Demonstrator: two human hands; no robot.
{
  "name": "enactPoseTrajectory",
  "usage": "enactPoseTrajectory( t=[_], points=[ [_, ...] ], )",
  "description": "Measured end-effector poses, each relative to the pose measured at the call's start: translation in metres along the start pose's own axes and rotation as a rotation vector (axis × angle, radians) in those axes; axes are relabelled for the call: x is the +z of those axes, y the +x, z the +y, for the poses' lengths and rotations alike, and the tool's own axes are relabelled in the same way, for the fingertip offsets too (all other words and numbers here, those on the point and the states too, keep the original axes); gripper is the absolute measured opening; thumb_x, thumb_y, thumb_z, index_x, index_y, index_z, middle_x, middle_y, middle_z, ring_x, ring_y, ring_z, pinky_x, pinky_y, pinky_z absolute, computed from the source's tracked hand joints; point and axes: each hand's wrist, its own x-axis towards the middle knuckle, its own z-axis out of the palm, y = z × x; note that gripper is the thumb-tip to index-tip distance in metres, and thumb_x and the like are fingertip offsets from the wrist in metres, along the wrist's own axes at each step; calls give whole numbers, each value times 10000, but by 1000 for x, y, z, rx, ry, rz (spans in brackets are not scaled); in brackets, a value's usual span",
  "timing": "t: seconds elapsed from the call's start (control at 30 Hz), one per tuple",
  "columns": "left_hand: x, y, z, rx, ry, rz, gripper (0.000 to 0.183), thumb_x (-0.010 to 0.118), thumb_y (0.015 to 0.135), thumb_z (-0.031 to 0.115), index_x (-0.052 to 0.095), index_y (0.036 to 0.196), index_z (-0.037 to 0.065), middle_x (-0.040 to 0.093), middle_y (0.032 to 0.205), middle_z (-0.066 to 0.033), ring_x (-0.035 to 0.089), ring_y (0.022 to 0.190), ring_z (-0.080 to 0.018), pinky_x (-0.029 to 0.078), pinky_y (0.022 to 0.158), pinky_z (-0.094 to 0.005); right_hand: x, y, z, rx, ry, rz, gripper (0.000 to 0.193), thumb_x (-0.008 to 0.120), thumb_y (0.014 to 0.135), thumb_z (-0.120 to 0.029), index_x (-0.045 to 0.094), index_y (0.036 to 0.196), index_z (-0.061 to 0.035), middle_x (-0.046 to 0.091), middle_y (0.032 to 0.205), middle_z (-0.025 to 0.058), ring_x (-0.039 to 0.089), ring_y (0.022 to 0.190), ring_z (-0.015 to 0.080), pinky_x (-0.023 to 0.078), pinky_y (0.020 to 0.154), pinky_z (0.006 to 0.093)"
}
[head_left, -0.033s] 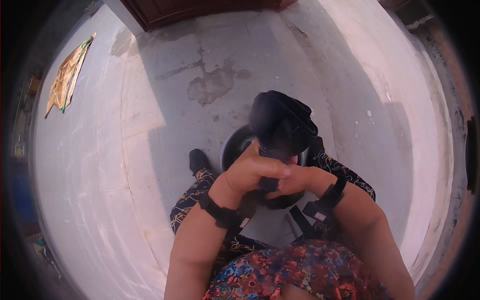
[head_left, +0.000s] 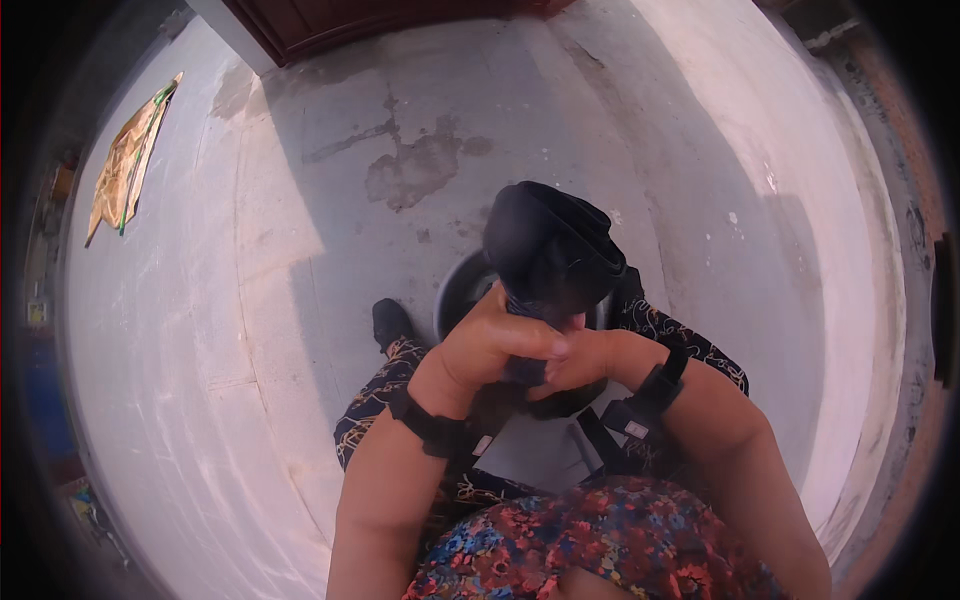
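Observation:
A bunched black cloth [head_left: 548, 240] stands up in a thick fold out of my two hands. My left hand [head_left: 500, 338] is wrapped round its lower part, with the thumb lying across toward the right. Pressed close against it, my right hand [head_left: 588, 358] grips the same cloth, and a little dark fabric shows below the thumb. Most fingers of both hands are hidden. Beneath the hands, between my legs, is a dark round basin [head_left: 455, 290], largely covered by the cloth and my wrists; its contents cannot be made out.
Pale concrete floor [head_left: 200, 330] spreads around me, with a wet patch [head_left: 415, 165] beyond the basin. My shoe [head_left: 391, 322] stands left of the basin. A gold-coloured sheet with green edging [head_left: 128, 165] lies at far left. A dark red door [head_left: 340, 25] is at the top.
The whole view has shifted slightly, so things sit a little farther left. Both hands keep their hold on the black cloth.

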Motion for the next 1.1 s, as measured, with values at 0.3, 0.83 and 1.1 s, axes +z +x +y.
enactPoseTrajectory(
  t=[0.3, 0.83, 1.1],
  points=[
    [0, 28, -10, 388, 151, 306, 328, 621, 832, 211, 514, 1022, -35, 604, 743, -114, 600, 669, -210, 489, 668, -318, 1, 0, 0, 18, 403, 561, 463, 871, 580, -179, 649, 951, -13, 672, 919, 83, 629, 843, 176, 493, 805, 288],
    [-21, -4, -59, -201, -342, 273, 819, 275, 907, 676, 332, 1379, 9, 515, 1249, -238, 537, 1134, -420, 497, 811, -581, -12, -9, -22, -149, 606, 747, 422, 815, 637, -28, 653, 1026, -6, 671, 956, 28, 590, 849, 91, 496, 786, 267],
    [-39, -17, -84, 261, 617, 437, 423, 505, 928, 344, 498, 1251, 70, 532, 1258, -102, 575, 1094, -247, 494, 903, -388, 30, -2, -39, -377, -92, 811, 488, 780, 551, -210, 606, 974, -42, 635, 893, 136, 617, 860, 307, 436, 787, 370]
  ],
)
